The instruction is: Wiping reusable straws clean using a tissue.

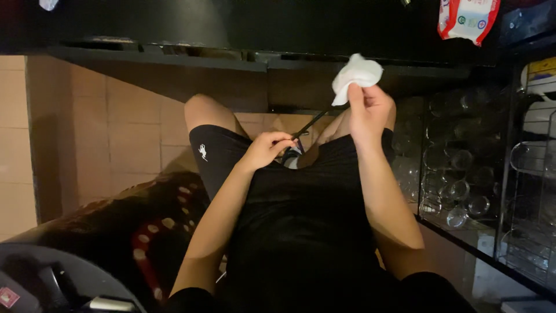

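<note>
Right hand (370, 110) is pinching a crumpled white tissue (356, 75), fingers closed on it; left hand (267, 148) is gripping the near end of a thin black stick (313, 123), whose long axis is running up-right toward the tissue, far tip touching it

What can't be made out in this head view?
- Thin dark stick: its far end is hidden behind the white cloth in the right hand; its near end sits inside the left hand.
- Glassware on the shelf at right: too dim to count.
- Red-and-white packet: cut off by the top edge.
</note>
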